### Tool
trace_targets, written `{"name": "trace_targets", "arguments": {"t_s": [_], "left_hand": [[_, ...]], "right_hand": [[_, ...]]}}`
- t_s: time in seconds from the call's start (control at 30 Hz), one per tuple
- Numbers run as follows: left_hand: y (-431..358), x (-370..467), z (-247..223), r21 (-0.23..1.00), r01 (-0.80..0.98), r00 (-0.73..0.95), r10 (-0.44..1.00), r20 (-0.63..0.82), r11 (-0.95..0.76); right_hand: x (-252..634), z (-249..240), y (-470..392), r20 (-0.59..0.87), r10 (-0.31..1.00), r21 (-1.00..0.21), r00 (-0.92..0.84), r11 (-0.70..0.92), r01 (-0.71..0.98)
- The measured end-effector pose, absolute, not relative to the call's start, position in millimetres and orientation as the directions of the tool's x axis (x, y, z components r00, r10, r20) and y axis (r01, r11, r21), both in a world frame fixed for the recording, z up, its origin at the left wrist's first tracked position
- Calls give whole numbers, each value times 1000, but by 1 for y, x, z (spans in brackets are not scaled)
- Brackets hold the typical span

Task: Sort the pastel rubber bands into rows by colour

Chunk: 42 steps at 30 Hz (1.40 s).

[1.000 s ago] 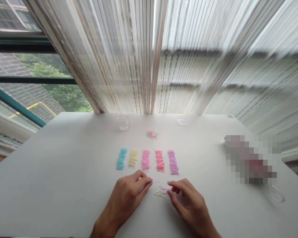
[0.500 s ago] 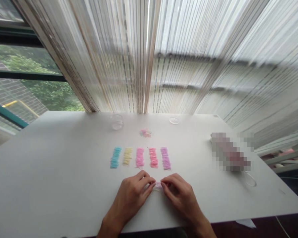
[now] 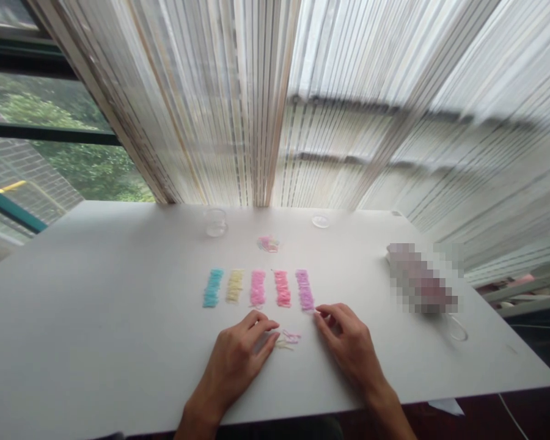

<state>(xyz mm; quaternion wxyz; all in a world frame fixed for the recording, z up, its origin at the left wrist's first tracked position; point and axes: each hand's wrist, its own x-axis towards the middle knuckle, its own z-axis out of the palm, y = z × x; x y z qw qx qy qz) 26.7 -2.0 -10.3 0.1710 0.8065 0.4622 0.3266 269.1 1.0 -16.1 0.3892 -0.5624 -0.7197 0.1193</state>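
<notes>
Five columns of small bands lie side by side on the white table: blue (image 3: 213,288), yellow (image 3: 234,286), pink (image 3: 257,288), coral (image 3: 282,289) and purple (image 3: 305,291). My right hand (image 3: 346,333) is at the near end of the purple column, its thumb and forefinger closed on a small purple band. Close to the table edge, my left hand (image 3: 241,351) has thumb and forefinger apart, beside a few loose purple and yellow bands (image 3: 291,337). A small mixed pile of bands (image 3: 268,244) lies behind the columns.
A clear round container (image 3: 216,223) stands at the back left of the table (image 3: 96,318), and a clear round lid (image 3: 321,222) lies at the back right. A blurred pinkish case with a loop (image 3: 421,280) is at the right. Striped curtains (image 3: 256,110) hang behind.
My right hand has moved right and up to the purple column. My left hand has shifted slightly left and its fingers have parted, exposing the loose bands.
</notes>
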Motion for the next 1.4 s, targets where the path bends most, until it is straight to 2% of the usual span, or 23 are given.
{"name": "trace_targets", "arguments": {"t_s": [0.13, 0.33, 0.6, 0.97, 1.13, 1.27, 1.4], "left_hand": [[-2, 27, -10, 579, 626, 356, 852, 385, -523], [-2, 27, -11, 578, 629, 367, 854, 369, -520], [-3, 28, -10, 558, 660, 376, 864, 336, -504], [-11, 27, -10, 412, 734, 446, 841, 308, -540], [-22, 27, -17, 370, 741, 423, 818, 391, -560], [-24, 29, -17, 389, 740, 392, 821, 414, -549], [-22, 33, -11, 457, 706, 362, 830, 425, -541]], "right_hand": [[270, -19, -3, 458, 888, -613, -46, 353, 707], [267, -17, -6, 460, 866, -540, -197, 449, 712], [265, -21, -4, 474, 862, -503, -177, 430, 750], [262, -13, -13, 448, 851, -579, -273, 509, 637], [253, -17, -16, 414, 856, -554, -310, 507, 661], [252, -20, -15, 413, 857, -562, -308, 506, 655], [252, -17, -17, 441, 850, -607, -287, 518, 603]]}}
